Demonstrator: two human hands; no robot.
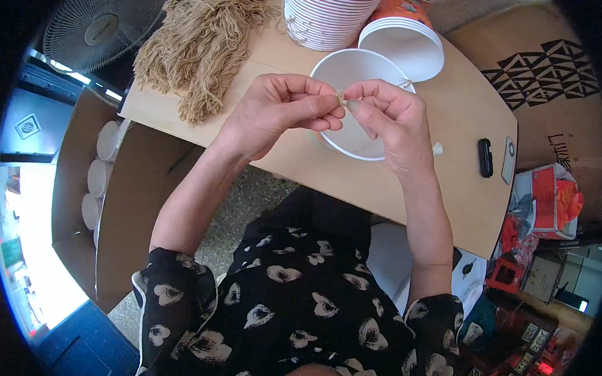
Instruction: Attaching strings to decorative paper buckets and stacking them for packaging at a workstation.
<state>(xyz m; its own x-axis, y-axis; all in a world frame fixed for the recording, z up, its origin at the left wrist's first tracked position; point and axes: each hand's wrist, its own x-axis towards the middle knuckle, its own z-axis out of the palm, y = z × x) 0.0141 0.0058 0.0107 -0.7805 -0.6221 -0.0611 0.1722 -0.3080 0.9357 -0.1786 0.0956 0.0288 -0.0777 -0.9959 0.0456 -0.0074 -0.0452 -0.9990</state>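
Observation:
Above a white paper bucket (354, 65), my two hands meet fingertip to fingertip. A short bit of beige cord (342, 98) is pinched between them and appears to be knotted. My left hand (280, 111) grips one side of it with thumb and forefinger, the other fingers curled in. My right hand (397, 125) pinches the other side the same way. Most of the cord is hidden by the fingers. Another thin strand end (405, 83) sticks out at the bucket's right rim. A big heap of beige cords (200, 42) lies to the left on the table.
Nested white buckets (330, 16) stand at the back, beside tilted ones (405, 52). A black case (485, 158) and a phone-like slab (509, 160) lie by the table's (460, 193) right edge. Left are a fan (101, 28) and a cardboard box (131, 202) holding round white containers.

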